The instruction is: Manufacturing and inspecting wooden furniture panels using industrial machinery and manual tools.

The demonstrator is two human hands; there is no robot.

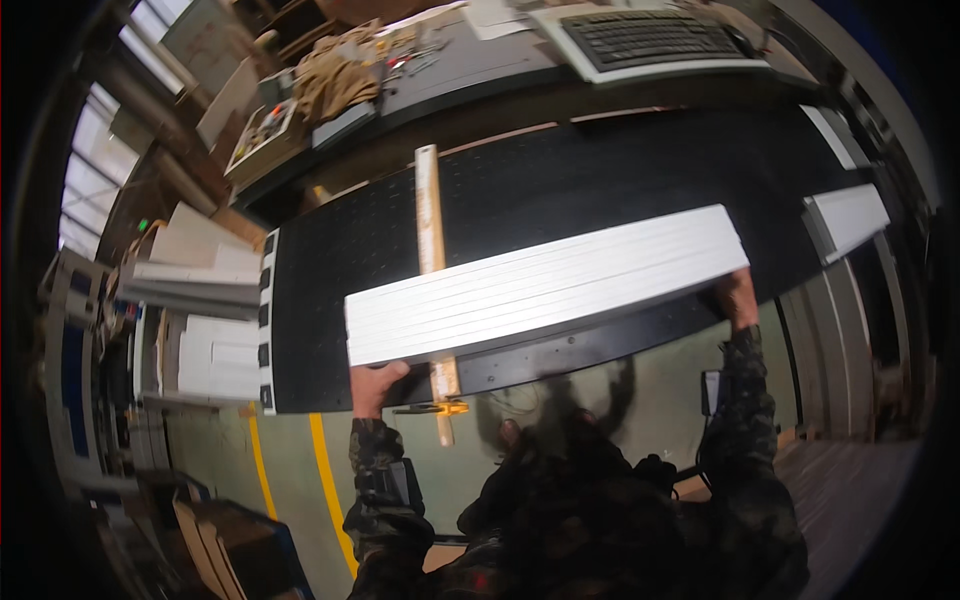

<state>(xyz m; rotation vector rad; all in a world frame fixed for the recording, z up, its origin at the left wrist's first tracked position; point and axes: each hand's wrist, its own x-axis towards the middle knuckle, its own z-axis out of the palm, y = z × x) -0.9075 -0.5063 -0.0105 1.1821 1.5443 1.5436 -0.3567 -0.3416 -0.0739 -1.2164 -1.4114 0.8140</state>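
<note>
At far L we've white boards (215, 350) stacked by the black table (330, 270); up behind, a shallow box (262, 152) holds assorted small bits, incl. something orange, too blurry to name. Next, our L hand (378, 385) grips the L end of the white strips (540, 285), thumb on the near edge, fingers mostly tucked under. A wooden bar (429, 210) w/ a yellow clamp (450, 407) runs crosswise beneath them, its near end past the table edge. The strips are over the table, approx. parallel & side by side: lining-up looks done, we judge, but the clamp sits clear of them & neither end is let go yet. At R, our R hand (740, 300) grips the other end, fingers partly hidden under it. Beyond, a white piece (850, 218) lies at the table's R end.
</note>
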